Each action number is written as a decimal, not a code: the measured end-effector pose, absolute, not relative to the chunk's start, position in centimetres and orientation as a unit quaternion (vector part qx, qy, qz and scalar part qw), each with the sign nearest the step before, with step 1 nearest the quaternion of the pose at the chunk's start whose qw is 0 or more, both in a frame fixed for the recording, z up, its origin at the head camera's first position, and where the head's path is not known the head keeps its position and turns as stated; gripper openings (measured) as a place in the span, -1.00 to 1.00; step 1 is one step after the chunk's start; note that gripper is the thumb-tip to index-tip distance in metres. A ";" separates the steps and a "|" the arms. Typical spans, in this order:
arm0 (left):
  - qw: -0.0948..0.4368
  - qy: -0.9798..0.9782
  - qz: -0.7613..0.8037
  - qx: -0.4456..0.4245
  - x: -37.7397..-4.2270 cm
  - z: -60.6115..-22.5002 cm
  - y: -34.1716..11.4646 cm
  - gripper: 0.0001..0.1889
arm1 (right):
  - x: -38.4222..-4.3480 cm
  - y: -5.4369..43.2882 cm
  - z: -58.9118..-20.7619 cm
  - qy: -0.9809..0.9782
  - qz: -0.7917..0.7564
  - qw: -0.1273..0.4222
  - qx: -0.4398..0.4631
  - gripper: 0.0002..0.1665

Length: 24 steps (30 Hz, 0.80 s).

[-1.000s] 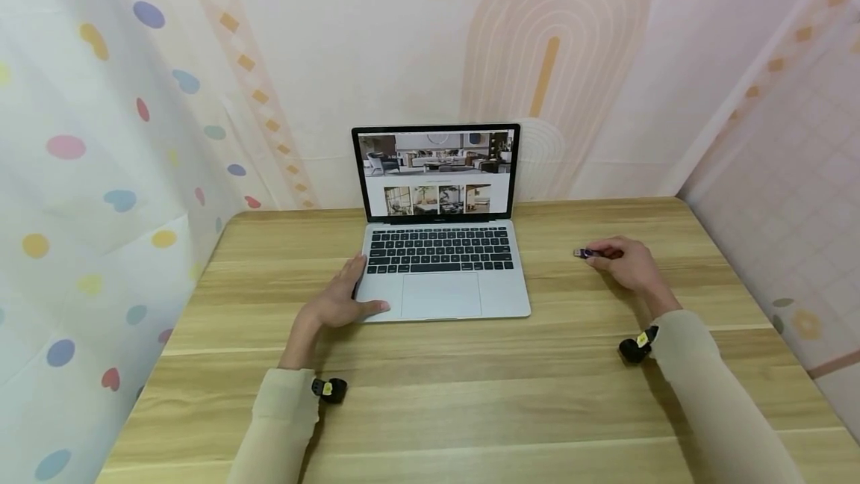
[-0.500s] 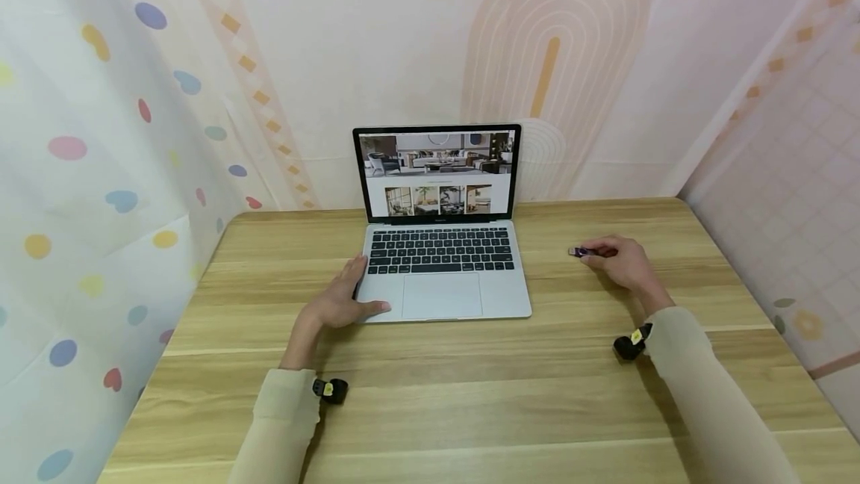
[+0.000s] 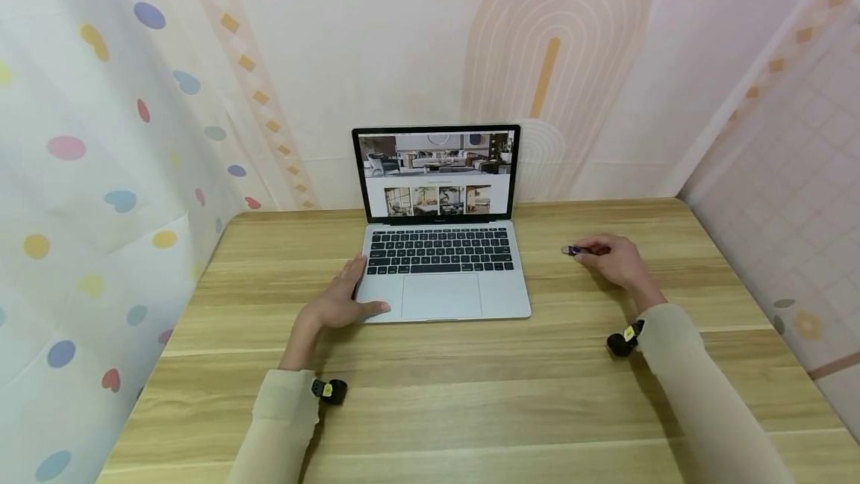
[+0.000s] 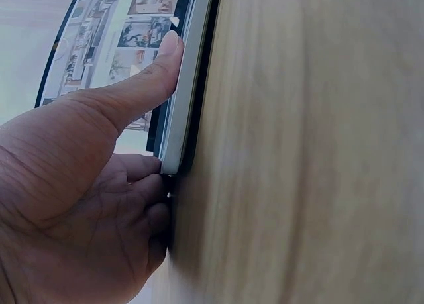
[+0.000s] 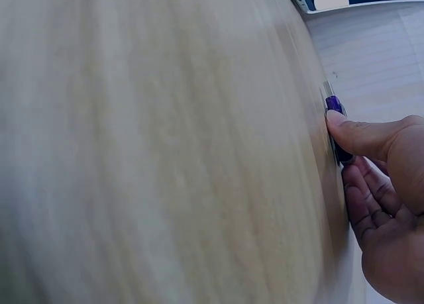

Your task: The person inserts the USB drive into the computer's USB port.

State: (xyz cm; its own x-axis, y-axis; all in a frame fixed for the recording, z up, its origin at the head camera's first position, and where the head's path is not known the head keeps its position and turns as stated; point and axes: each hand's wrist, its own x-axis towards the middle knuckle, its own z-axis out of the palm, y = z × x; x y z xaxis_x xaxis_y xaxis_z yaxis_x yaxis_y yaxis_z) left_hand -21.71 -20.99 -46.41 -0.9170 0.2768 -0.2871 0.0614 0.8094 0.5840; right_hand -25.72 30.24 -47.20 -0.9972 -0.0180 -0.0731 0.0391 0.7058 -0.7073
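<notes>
An opened silver laptop (image 3: 441, 296) stands at the back middle of the table, its screen (image 3: 437, 170) showing pictures of furnished rooms. My left hand (image 3: 336, 305) holds its front left corner: the thumb (image 4: 142, 85) lies on top beside the trackpad, and the other fingers are bent against the left side. To the right of the laptop, my right hand (image 3: 619, 260) pinches a small purple and dark USB flash drive (image 3: 574, 250) between thumb and fingers. The drive's metal plug points left toward the laptop, a short gap away, close over the tabletop.
The wooden table (image 3: 470, 402) ends at a patterned cloth backdrop (image 3: 416, 36) just behind the laptop. More cloth hangs on the left and right sides. A small black camera sits on each wrist, the left camera (image 3: 334, 392) and the right camera (image 3: 622, 343).
My right hand has moved a little to the left with the USB flash drive, nearer the laptop's right side. The left hand and the laptop have stayed in place.
</notes>
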 end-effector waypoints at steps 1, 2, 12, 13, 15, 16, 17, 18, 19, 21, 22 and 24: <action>0.182 0.933 0.296 0.091 -21.7 -46.4 -21.0 0.16 | -25.8 30.2 -47.2 0.923 -0.384 0.037 0.004 -0.62; 0.183 0.933 0.296 0.091 -21.7 -46.4 -21.0 0.16 | -25.8 30.1 -47.3 0.922 -0.386 0.035 0.005 -0.62; 0.183 0.933 0.296 0.094 -21.8 -46.4 -20.9 0.15 | -26.3 29.3 -47.2 0.918 -0.395 0.037 0.010 -0.62; 0.182 0.933 0.296 0.094 -21.8 -46.4 -20.9 0.15 | -26.3 29.2 -47.1 0.918 -0.395 0.040 0.010 -0.62; 0.181 0.934 0.294 0.094 -21.8 -46.5 -20.9 0.16 | -26.4 29.0 -47.0 0.917 -0.396 0.043 0.013 -0.63; 0.181 0.934 0.294 0.094 -21.8 -46.5 -20.9 0.16 | -26.4 28.9 -47.0 0.917 -0.397 0.044 0.014 -0.63; 0.182 0.934 0.294 0.094 -21.8 -46.5 -21.0 0.16 | -26.5 28.8 -47.0 0.916 -0.398 0.045 0.013 -0.63; 0.183 0.933 0.294 0.094 -21.9 -46.5 -21.0 0.16 | -26.5 28.7 -47.0 0.916 -0.397 0.045 0.012 -0.63; 0.183 0.934 0.293 0.094 -21.9 -46.5 -21.0 0.16 | -26.6 28.7 -47.0 0.917 -0.397 0.046 0.011 -0.63; 0.185 0.933 0.293 0.094 -21.9 -46.5 -21.0 0.17 | -26.7 28.5 -47.0 0.916 -0.398 0.047 0.010 -0.64; 0.185 0.933 0.294 0.094 -21.9 -46.5 -21.0 0.17 | -26.7 28.5 -47.0 0.916 -0.398 0.048 0.009 -0.64; 0.186 0.933 0.294 0.094 -21.9 -46.5 -21.0 0.18 | -26.8 28.4 -47.1 0.917 -0.396 0.049 0.008 -0.63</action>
State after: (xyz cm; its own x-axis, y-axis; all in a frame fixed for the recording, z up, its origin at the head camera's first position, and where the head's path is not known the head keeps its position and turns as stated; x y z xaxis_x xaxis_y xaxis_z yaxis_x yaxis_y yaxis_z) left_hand -21.91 -21.00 -46.50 -0.9130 0.2848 -0.2921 0.0662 0.8099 0.5828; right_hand -26.79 28.45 -47.07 -0.9950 -0.0249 -0.0965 0.0532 0.6858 -0.7258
